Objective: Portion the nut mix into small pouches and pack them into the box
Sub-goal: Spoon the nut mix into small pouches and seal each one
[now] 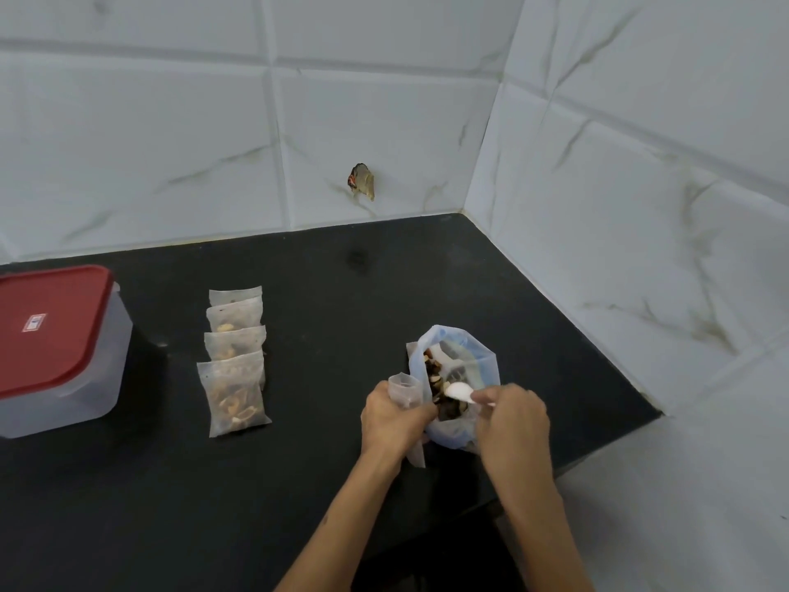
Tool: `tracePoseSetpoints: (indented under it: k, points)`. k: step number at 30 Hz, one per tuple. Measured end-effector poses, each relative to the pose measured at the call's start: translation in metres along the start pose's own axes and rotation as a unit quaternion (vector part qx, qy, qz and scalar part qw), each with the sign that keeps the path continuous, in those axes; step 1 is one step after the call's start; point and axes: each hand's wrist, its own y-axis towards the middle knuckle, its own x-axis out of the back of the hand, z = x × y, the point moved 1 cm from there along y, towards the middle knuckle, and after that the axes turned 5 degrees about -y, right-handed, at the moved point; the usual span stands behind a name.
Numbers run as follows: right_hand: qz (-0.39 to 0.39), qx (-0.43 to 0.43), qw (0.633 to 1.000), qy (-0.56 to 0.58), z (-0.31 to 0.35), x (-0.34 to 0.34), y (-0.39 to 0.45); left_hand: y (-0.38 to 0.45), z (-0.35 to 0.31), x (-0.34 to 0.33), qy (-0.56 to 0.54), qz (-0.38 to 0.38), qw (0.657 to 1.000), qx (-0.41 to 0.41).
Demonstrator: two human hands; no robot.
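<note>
Left hand [393, 416] grips open pouch [404, 390] beside bag [459, 378]. Right hand [512, 416] pinches spoon [460, 391] over nuts [439, 390].

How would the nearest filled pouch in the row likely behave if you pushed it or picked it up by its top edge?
The nearest filled pouch would probably flop: it looks like thin, translucent film. Its nuts sit in the lower half, so lifted by the top it would likely hang bottom-heavy. Lying flat on the black countertop, it would sooner slide than roll or tip.
</note>
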Motion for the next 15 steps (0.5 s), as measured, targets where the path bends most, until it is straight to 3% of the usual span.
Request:
tracePoseSetpoints:
  k: [3,8,15]
  points:
    - [-0.099,0.051,0.994,0.001,0.001,0.002,0.004,0.001,0.000,0.001,0.006,-0.003,1.000,0.000]
    - [-0.056,0.010,0.998,0.029,0.015,0.005,0.020,0.000,0.000,-0.007,0.023,-0.010,1.000,-0.002]
    - [-0.045,0.070,0.996,0.012,0.006,0.001,0.028,0.005,0.000,-0.009,-0.050,0.007,0.998,0.048]
